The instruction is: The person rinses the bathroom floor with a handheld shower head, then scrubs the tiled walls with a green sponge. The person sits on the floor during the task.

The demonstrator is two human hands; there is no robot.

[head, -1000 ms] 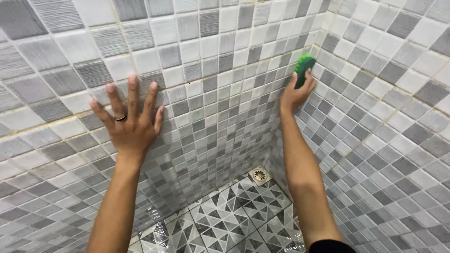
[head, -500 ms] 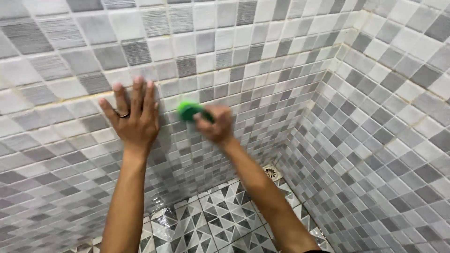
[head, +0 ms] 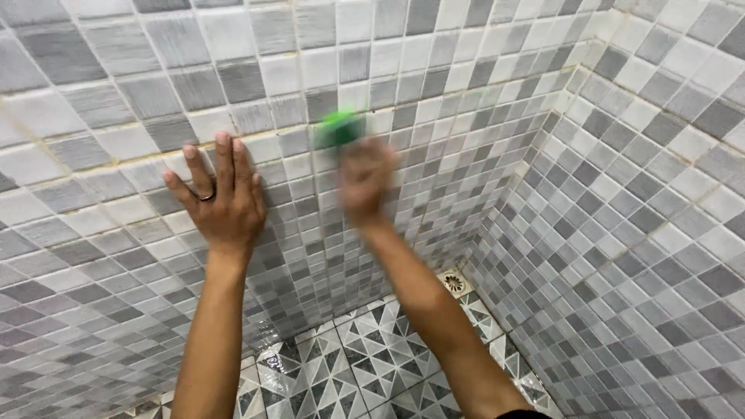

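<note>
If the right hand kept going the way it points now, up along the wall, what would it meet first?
Probably nothing but more tiled wall. The blurred right hand points upward with the green scrubber leading, and only grey and white tiles lie above it to the frame edge.

The right hand (head: 365, 182) has swept the green brush (head: 340, 127) from the corner, across the tiled wall (head: 434, 85), toward the left hand (head: 221, 198). In the last half second it rose slightly and blurred.
</note>
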